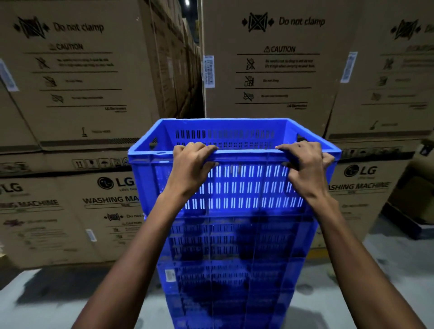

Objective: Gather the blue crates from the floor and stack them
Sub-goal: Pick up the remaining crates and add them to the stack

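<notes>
Both hands, left hand [191, 162] and right hand [305, 164], grip the top crate [234, 187] by its near rim, seating it on the stack [230, 270]; next, probably square it and let go.

Tall stacks of cardboard boxes [77, 98] are standing on a grey concrete floor [42, 291], printed with washing machine labels. Between the boxes, a dark narrow aisle [196, 77] is running back, a ceiling lamp [187, 2] glowing above.

Blue crates [234, 187] smooth slotted plastic; boxes [82, 82] matt cardboard.
</notes>
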A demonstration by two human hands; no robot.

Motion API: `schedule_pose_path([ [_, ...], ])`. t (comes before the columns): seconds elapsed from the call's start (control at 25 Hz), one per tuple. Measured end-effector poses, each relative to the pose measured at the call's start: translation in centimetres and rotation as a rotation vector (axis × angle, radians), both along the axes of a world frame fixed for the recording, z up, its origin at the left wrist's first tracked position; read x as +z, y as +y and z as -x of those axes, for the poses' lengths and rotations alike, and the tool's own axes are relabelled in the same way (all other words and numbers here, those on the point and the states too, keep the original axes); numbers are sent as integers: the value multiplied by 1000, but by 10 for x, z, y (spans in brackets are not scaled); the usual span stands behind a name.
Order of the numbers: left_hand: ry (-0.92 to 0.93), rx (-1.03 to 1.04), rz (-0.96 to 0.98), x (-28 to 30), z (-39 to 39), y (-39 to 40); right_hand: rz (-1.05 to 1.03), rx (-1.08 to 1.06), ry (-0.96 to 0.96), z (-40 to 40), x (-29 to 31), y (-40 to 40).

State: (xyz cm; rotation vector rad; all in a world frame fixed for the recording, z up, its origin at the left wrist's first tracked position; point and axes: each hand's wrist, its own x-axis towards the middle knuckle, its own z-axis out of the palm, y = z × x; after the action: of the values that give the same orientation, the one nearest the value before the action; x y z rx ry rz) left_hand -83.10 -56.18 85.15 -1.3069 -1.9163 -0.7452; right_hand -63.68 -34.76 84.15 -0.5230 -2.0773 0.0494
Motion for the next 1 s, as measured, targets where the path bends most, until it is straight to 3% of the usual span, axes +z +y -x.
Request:
schedule_pose_path([
  [0.6,91,147,3,-9,-9,6,-4,-27,-20,1,-13,5],
  [1.0,-40,417,-71,-14,-56,29,-6,-11,-262,-14,-15,8],
])
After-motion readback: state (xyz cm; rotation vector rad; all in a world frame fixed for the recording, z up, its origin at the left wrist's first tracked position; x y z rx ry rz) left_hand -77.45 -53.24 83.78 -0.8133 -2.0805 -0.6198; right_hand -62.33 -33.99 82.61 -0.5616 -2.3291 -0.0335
